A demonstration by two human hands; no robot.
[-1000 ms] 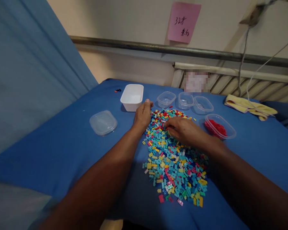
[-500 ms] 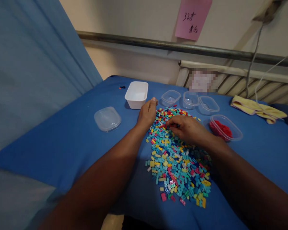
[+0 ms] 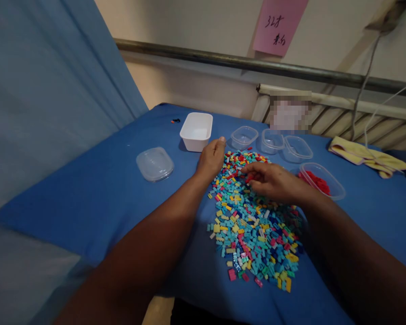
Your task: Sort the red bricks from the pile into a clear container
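I see my right hand (image 3: 274,180) resting on the far part of the brick pile (image 3: 253,225), fingers pressed together and pinching a small red brick (image 3: 248,178). My left hand (image 3: 211,158) lies loosely curled at the pile's far left edge, probably to steady it. The tub of red bricks (image 3: 320,180) waits just beside, toward the table's right edge, with three empty clear tubs (image 3: 270,141) along the far edge.

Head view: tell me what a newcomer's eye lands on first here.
First, the heap of tiny multicoloured plastic bricks spread across the middle of the blue cloth-covered table. Both bare hands are on its far end: the left hand rests at the edge, the right hand lies over the bricks. To the right sits a clear plastic tub of red bricks.
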